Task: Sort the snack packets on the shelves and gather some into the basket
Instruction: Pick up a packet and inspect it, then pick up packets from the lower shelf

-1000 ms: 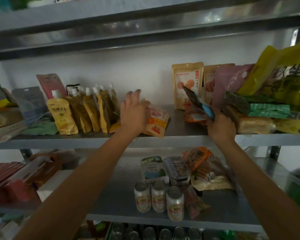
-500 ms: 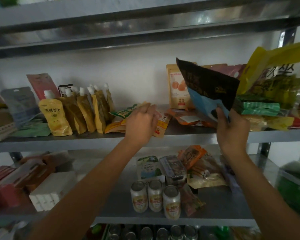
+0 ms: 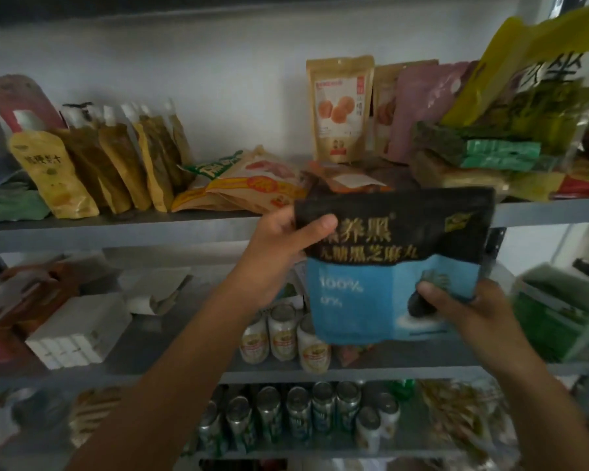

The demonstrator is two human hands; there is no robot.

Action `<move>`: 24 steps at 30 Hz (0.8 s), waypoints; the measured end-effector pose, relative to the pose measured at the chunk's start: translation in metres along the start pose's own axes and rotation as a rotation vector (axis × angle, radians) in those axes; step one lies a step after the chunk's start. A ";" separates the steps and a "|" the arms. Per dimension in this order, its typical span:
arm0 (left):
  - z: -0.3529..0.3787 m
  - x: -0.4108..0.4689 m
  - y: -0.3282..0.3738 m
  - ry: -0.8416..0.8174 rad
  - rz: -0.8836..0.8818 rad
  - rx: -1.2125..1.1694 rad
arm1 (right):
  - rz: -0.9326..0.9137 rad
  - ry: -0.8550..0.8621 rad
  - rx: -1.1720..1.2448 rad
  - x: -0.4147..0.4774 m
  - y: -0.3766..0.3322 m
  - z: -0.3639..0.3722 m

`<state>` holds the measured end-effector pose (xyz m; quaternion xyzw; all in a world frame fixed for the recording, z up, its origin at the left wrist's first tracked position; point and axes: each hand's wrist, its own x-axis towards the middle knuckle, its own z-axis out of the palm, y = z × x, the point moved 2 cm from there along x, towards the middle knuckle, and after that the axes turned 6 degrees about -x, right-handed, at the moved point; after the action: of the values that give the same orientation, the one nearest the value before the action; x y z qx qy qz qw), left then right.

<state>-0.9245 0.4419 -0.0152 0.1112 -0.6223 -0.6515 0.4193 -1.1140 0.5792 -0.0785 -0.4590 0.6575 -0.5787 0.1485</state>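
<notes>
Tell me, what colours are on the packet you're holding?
Packet: black top with gold writing, light blue bottom; head view.

The black-and-blue packet point(image 3: 388, 266) is upright with its gold lettering facing near. The left hand point(image 3: 279, 246) pinches its top left corner, the right hand point(image 3: 470, 314) its lower right. On the upper shelf point(image 3: 116, 229), yellow spout pouches point(image 3: 92, 168) stand in a row at left, orange packets point(image 3: 252, 185) lie flat mid-shelf, and a tan pouch point(image 3: 340, 107) stands far.

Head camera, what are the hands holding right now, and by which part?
One black-and-blue packet, held by both: the left hand pinches its upper left corner, the right hand its lower right corner.
</notes>
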 end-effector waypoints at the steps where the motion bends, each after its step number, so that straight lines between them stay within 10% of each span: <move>1: -0.003 -0.003 -0.006 0.013 -0.056 -0.015 | 0.040 -0.055 0.004 -0.003 0.008 0.002; 11: 0.001 -0.032 -0.049 0.205 -0.124 0.271 | 0.259 -0.046 0.002 -0.016 0.061 0.030; 17: -0.005 -0.042 -0.069 0.394 -0.139 0.398 | 0.244 0.354 -0.023 -0.032 0.051 0.043; 24: 0.005 -0.074 -0.076 0.156 0.613 1.026 | 0.657 -0.203 0.315 -0.034 0.032 0.077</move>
<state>-0.9123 0.4868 -0.1105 0.1623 -0.8282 -0.1075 0.5256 -1.0537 0.5544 -0.1408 -0.2502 0.6544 -0.5459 0.4594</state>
